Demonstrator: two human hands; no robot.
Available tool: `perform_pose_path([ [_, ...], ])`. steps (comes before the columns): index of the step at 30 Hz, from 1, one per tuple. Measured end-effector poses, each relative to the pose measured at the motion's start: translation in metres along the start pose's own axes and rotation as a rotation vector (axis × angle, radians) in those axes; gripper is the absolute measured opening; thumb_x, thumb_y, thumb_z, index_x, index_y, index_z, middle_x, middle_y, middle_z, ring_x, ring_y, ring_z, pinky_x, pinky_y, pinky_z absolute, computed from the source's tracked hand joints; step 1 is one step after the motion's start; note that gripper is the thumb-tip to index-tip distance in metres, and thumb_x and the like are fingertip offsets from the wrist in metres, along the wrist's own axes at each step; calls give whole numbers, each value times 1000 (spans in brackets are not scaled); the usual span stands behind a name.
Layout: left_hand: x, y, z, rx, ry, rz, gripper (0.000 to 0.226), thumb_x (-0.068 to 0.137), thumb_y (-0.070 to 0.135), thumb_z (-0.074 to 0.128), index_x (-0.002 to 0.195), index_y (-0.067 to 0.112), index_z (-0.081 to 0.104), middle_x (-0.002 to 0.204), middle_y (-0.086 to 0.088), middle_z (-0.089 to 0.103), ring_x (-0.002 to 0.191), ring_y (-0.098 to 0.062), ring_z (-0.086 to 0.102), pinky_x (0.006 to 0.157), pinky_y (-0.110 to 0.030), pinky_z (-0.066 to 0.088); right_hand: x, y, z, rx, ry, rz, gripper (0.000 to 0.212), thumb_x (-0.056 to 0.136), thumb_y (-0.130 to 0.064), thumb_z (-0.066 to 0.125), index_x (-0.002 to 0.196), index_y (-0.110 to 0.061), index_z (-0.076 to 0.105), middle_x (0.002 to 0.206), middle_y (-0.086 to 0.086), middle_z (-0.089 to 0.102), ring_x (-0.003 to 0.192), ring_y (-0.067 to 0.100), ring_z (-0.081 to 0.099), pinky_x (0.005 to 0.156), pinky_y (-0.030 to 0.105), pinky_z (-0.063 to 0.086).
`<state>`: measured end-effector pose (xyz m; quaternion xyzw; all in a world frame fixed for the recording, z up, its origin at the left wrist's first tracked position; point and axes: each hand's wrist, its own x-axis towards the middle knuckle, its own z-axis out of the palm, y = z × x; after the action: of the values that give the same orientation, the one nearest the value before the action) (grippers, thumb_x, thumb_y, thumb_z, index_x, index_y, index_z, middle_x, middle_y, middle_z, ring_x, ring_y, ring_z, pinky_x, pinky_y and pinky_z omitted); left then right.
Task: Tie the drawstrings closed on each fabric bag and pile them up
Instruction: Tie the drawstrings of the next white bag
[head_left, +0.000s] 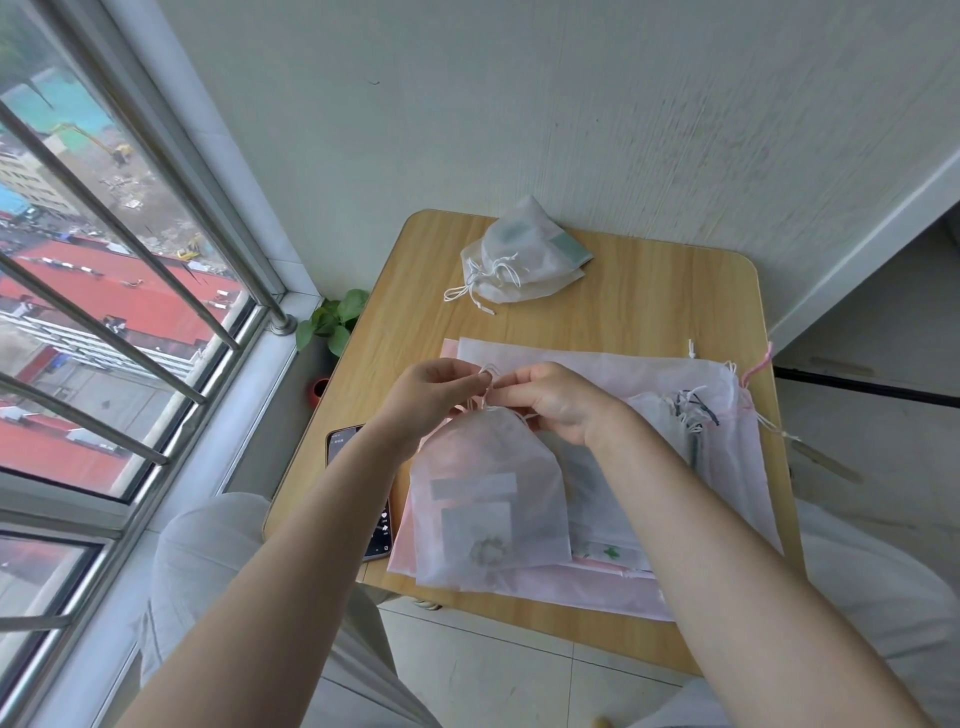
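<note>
— Item one?
— White fabric bag (491, 499), translucent, neck gathered, lying on top of the flat bags in the near middle of the wooden table (639, 296). Paper cards show faintly through the cloth.

— Who has it?
— Both hands, at the neck. Left hand (434, 392): fingers curled, pinching the white drawstring (487, 370) just above the gathered opening. Right hand (550, 397): fingers likewise curled, pinching the same cord from the other side. The fingertips of the two hands nearly meet over the bag's mouth (whether a knot is formed there is too small to tell).

— Item two?
— Pile of tied bags (524, 254), white, cords trailing loose, at the far edge of the table near the wall, well apart from the hands.

— Item three?
— Stack of flat bags (597, 369), pink and white, spread across the near half of the table under the held bag; their cords bunch at the right side.

— Sundries?
— Phone (382, 525), screen up, at the table's left edge, partly under the left forearm. Green plant (332, 317) in the corner below the window (104, 291).
</note>
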<state>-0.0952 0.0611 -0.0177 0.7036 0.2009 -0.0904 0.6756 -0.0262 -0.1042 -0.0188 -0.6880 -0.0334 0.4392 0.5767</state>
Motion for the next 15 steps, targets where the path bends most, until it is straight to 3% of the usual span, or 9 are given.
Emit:
perform_pose_path([
  [9,4,-1,3,-112,75,-29,14,91,11,67,82,2,66,71,-8,70,64,-18,60,70,-30,53,-4,0,-12,-71,12,-36,6,87,-16,72,90,-11,68,73,0,66,70,14,59,70,29,49],
  [13,2,1,8,-170,39,-59,16,93,8,63,78,2,65,68,-8,70,62,-18,62,66,-27,55,-6,-4,-9,-397,210,-92,7,86,-20,63,83,-14,61,74,-1,59,71,14,55,68,28,46],
  [15,3,1,7,-178,42,-61,15,93,9,63,80,2,65,70,-9,69,63,-19,62,66,-28,55,-5,-6,-9,-439,285,-115,9,88,-21,54,85,-13,56,76,1,58,69,15,54,66,29,45],
])
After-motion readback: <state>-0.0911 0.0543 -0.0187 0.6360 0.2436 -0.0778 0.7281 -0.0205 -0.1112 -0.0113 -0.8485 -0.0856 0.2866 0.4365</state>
